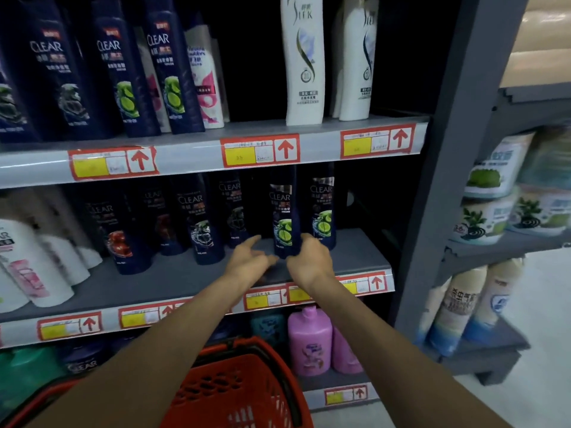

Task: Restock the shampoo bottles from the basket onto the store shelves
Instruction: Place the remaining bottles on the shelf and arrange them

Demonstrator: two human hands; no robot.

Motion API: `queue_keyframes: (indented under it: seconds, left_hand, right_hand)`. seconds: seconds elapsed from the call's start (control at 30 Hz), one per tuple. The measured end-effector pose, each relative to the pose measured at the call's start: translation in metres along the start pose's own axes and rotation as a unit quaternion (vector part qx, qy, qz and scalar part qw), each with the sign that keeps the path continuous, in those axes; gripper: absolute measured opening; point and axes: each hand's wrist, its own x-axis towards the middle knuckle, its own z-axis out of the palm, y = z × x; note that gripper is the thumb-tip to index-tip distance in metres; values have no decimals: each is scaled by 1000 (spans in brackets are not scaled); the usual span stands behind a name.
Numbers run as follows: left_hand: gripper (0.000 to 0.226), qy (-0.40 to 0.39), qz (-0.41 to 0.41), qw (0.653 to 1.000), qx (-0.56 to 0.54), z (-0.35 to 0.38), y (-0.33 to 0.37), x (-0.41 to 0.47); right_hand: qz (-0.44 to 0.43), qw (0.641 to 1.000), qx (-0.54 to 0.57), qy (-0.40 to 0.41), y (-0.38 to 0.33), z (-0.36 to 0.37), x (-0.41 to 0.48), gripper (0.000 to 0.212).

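Note:
A dark blue Clear shampoo bottle with a lime label (284, 216) stands upright on the grey middle shelf (185, 282), near its right end. My right hand (310, 257) grips the bottle's base, thumb in front and fingers curled round its right side. My left hand (248, 261) hovers just left of the bottle with fingers spread and holds nothing. A second lime-label bottle (323, 211) stands right behind and to the right. The red plastic basket (272, 353) sits below my forearms; its contents are hidden by my arms.
More dark Clear bottles (200, 223) and white bottles (34, 264) line the middle shelf to the left. The upper shelf holds tall Clear bottles (120, 72) and white bottles (304, 60). Pink bottles (310, 341) stand below. A grey side rack (448, 156) with boxes stands at the right.

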Motion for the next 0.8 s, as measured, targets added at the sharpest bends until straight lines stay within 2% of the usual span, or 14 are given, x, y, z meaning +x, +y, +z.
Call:
queue_keyframes:
  seconds: [0.23, 0.5, 0.7, 0.8]
  left_hand:
    - [74, -53, 32, 998, -6, 12, 1, 9]
    - [75, -50, 44, 998, -10, 7, -12, 18]
    - [78, -48, 49, 997, -17, 7, -15, 24]
    - [81, -64, 60, 996, -12, 5, -15, 24]
  right_hand:
    - [13, 998, 52, 10, 12, 10, 11, 46]
    - [55, 993, 105, -17, 13, 12, 24, 53]
    - [63, 988, 130, -46, 35, 33, 61, 81]
    - [70, 986, 131, -72, 5, 18, 38, 65]
